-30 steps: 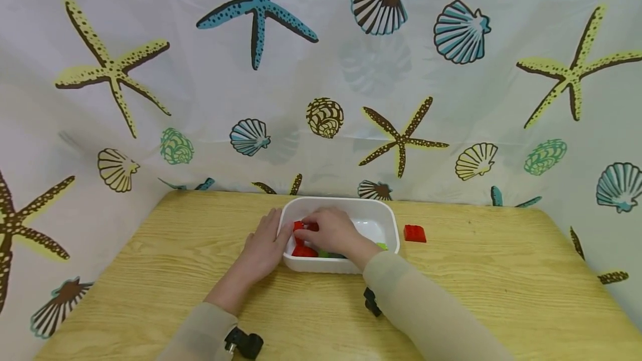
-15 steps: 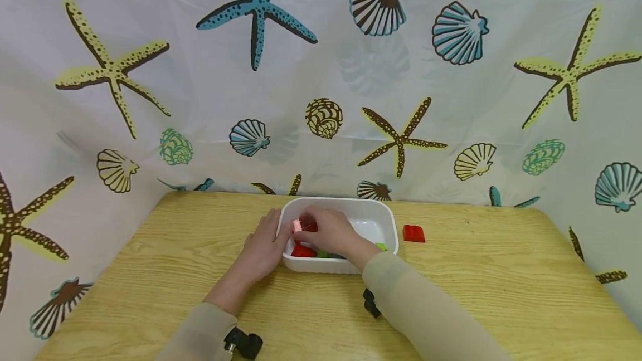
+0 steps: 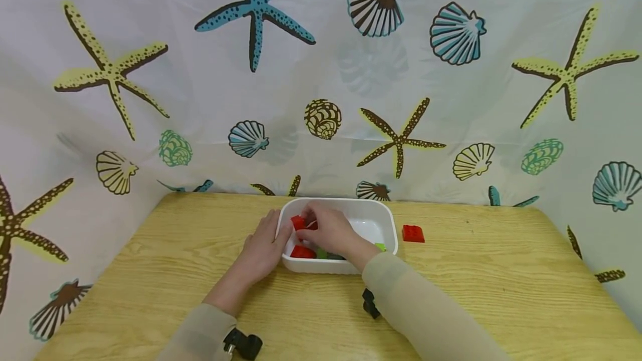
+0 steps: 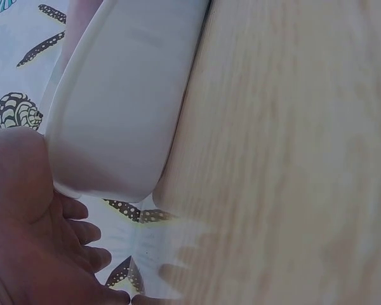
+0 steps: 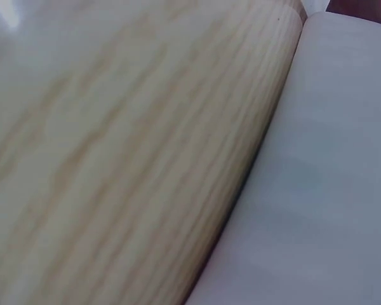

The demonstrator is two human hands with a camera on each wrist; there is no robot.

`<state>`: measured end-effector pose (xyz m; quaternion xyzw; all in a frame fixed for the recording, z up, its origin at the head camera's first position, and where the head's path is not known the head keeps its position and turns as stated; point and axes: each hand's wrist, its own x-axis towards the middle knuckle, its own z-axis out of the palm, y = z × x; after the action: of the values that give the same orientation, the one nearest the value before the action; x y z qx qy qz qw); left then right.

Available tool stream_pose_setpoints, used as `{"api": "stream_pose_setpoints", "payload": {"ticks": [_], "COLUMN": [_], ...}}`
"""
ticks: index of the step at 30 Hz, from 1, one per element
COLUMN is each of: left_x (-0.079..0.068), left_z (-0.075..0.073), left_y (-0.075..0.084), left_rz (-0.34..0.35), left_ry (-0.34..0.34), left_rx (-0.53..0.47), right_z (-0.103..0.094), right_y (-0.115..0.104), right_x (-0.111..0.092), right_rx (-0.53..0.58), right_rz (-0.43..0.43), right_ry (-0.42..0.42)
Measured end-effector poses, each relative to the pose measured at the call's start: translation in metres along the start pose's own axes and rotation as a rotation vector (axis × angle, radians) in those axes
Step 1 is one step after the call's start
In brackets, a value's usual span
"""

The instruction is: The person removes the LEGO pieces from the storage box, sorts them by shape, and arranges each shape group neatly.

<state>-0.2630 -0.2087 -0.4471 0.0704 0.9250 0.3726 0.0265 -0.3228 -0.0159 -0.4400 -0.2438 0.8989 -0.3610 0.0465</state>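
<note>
Curled right hand (image 3: 328, 231) is pinching a small red plastic block (image 3: 297, 222), its pale glint now gone, apparently reorienting it; straight-fingered left hand (image 3: 264, 244) is bracing a white rectangular plastic tub (image 3: 321, 266).

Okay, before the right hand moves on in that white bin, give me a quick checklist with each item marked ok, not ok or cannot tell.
1. White bin sitting flat on the table: ok, it looks level.
2. Left hand at the bin's left side: ok, touching it.
3. Right hand inside the bin: ok.
4. Secure hold on the red piece by its fingertips: cannot tell, contact is partly hidden.
5. Clear view of the contents: not ok, the right hand covers part.
6. No loose pieces outside: not ok, a red block lies right of the bin.
</note>
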Motion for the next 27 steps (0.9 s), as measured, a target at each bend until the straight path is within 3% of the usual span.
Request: {"api": "stream_pose_setpoints", "payload": {"ticks": [11, 17, 27], "left_x": [0.002, 0.003, 0.002], "left_z": [0.002, 0.004, 0.006], "left_y": [-0.001, 0.001, 0.005], "left_rz": [-0.005, 0.016, -0.012], "left_ry": [0.032, 0.044, -0.008], "left_rx": [0.036, 0.045, 0.030], "right_z": [-0.012, -0.031, -0.076], "right_y": [-0.001, -0.003, 0.007], "right_x": [0.001, -0.010, -0.036], "right_rx": [0.114, 0.055, -0.036], "right_rz": [0.082, 0.060, 0.003], "right_ry": [0.081, 0.105, 0.148]}}
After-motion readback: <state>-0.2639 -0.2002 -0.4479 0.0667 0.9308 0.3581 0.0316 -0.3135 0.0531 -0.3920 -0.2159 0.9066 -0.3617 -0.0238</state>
